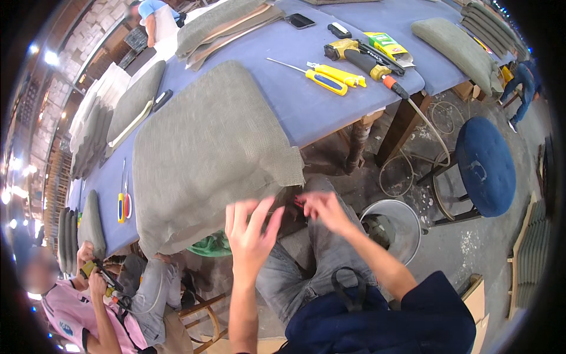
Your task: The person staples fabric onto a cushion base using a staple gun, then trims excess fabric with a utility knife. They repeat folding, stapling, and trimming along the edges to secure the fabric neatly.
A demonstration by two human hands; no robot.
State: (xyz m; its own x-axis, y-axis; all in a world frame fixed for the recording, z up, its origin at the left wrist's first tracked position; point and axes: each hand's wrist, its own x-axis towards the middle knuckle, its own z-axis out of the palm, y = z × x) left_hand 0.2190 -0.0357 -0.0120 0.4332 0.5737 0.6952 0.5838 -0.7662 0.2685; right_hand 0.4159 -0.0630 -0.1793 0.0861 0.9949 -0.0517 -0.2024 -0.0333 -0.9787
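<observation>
A grey-green fabric-covered cushion [203,141] lies on the blue-topped table, its near edge hanging over the table's side. A loose fabric flap [286,168] sticks out at its near right corner. My left hand [250,233] is just below that near edge, fingers spread, holding nothing that I can see. To its right, over my lap, my right hand [327,212] has its fingers partly bent and apart, with nothing visible in them. Both hands are slightly blurred and apart from each other. Whether the left fingertips touch the fabric, I cannot tell.
On the table [277,76] lie a yellow-blue screwdriver [326,82], a yellow cutter [339,74], a hosed air stapler [359,57] and a phone [300,22]. A metal bucket [407,230] and blue stool [485,165] stand right. A co-worker in pink [88,312] sits left, holding a tool.
</observation>
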